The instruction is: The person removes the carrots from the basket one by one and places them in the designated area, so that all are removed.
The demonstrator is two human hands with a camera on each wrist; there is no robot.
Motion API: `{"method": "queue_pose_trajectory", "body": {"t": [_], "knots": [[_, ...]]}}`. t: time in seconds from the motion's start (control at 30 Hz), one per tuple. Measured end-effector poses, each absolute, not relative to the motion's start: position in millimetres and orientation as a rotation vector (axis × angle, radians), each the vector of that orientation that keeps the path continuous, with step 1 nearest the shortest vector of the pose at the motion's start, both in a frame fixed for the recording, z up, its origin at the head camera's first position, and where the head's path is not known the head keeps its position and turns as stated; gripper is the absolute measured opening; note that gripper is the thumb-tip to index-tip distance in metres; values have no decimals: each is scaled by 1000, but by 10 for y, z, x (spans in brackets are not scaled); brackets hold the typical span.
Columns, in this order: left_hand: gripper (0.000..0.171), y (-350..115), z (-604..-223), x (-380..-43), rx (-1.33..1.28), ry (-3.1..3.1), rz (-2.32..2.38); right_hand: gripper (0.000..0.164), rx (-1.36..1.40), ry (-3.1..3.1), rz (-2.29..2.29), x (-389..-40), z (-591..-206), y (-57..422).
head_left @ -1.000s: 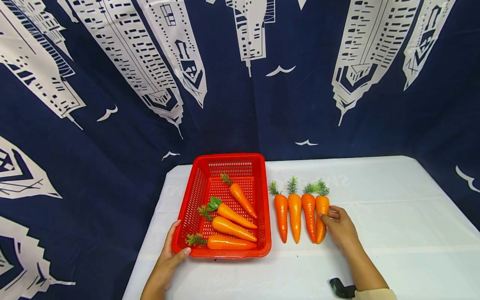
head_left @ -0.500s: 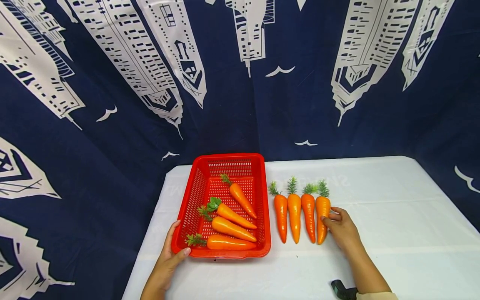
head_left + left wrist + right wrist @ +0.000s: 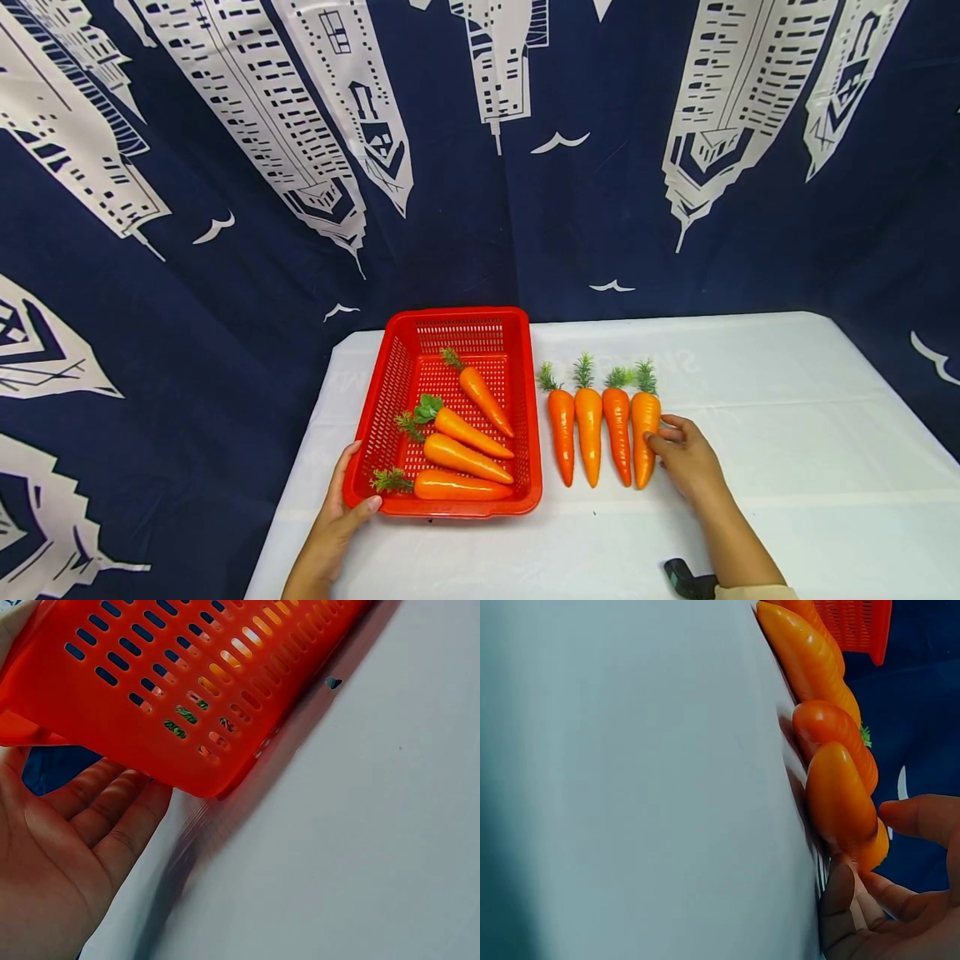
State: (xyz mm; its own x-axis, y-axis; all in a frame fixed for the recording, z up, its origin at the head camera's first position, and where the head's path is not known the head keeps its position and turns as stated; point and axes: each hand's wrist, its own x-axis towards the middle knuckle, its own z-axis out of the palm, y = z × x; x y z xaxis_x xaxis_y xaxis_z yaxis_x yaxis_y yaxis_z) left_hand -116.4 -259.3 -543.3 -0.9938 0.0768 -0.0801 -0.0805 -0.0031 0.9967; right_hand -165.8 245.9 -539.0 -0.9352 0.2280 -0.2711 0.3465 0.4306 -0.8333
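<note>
At a white-covered table (image 3: 787,417), a person steadies a red basket (image 3: 534,417) with the left hand (image 3: 337,510), thumb hooked over the rim at the near left corner and fingers against the outside. The right hand (image 3: 686,458) cups the rightmost carrot (image 3: 645,417) between thumb and fingers as it lies on the tabletop, green top pointing away.

Three more carrots (image 3: 589,433) line up to its left, shoulders close together and tips apart; the leftmost sits just beside the basket's right rim, leaving only a narrow strip of white between. Inside the basket, four carrots (image 3: 468,458) lie with tips to the right, the nearest along the front wall, the farthest slanting toward the right wall.

The basket's far rim reaches the table's back edge in the head view, against a navy cloth (image 3: 585,217) printed with white buildings and birds. Beyond the right hand, a broad stretch of tabletop runs to the right edge; another strip lies on the near side of basket and carrots. A dark object (image 3: 686,579) shows beside the right wrist.
</note>
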Motion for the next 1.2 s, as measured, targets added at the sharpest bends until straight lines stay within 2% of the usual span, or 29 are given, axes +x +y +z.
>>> {"method": "queue_pose_trajectory", "body": {"t": [1.2], "knots": [[87, -2601, -5437, -1161, -3, 2148, 2138, 61, 467, 2603, -1535, -1618, -5259, 2491]]}}
